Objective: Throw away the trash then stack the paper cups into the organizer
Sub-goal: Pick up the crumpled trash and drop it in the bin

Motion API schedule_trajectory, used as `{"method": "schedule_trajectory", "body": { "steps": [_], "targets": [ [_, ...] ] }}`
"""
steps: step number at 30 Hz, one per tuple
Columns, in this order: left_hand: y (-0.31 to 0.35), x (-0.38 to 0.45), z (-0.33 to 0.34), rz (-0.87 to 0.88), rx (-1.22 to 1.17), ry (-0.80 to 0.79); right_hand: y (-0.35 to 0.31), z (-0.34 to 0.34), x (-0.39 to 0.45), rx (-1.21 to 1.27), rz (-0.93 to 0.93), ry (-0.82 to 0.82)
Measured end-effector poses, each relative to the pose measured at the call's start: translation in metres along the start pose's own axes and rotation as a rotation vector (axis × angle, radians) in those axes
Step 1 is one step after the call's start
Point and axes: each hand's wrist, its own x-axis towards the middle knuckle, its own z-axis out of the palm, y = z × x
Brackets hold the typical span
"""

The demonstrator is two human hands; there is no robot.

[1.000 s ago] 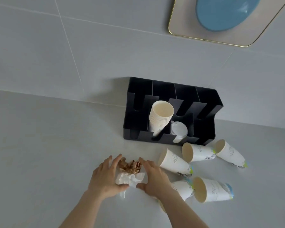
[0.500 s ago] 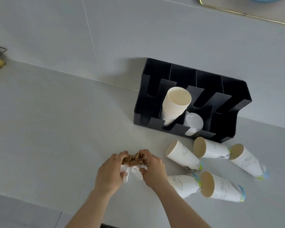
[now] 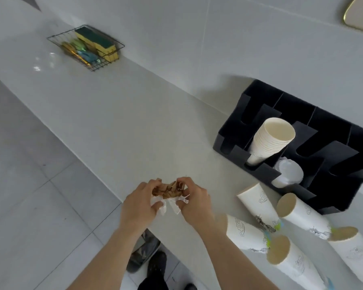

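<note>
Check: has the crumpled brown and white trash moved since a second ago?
Yes. The crumpled brown and white trash, pinched between left hand and right hand, sits farther from the black plastic organizer, toward the counter's front edge.

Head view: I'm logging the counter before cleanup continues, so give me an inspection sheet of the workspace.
Surface: pale counter, edge near the hands.
Job's things: crumpled trash; black organizer holding a cup stack; five printed paper cups lying beside it.
Clutter: wire basket of sponges by the wall.
Grips: left hand and right hand both closed on the trash.
Cables: nothing seen.
Surroundings: tiled wall, tiled floor.
</note>
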Motion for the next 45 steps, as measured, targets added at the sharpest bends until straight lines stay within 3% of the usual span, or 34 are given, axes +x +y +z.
{"method": "schedule_trajectory", "body": {
  "steps": [12,17,21,33,45],
  "targets": [
    [-0.114,-0.084,-0.018,-0.384,-0.126,0.183,-0.062,0.120,-0.025,0.012,-0.235,-0.274],
    [-0.159,-0.110,0.006,-0.542,-0.152,0.158,-0.059,0.172,-0.041,-0.075,-0.299,-0.436],
    [-0.192,-0.116,0.041,-0.629,-0.210,0.092,-0.039,0.212,-0.044,-0.096,-0.240,-0.506],
    [-0.260,-0.090,0.152,-0.660,-0.271,-0.101,0.035,0.300,-0.015,-0.217,-0.007,-0.610],
    [-0.300,-0.077,0.188,-0.648,-0.248,-0.339,0.060,0.330,0.006,-0.485,-0.028,-0.726]
  ]
}}
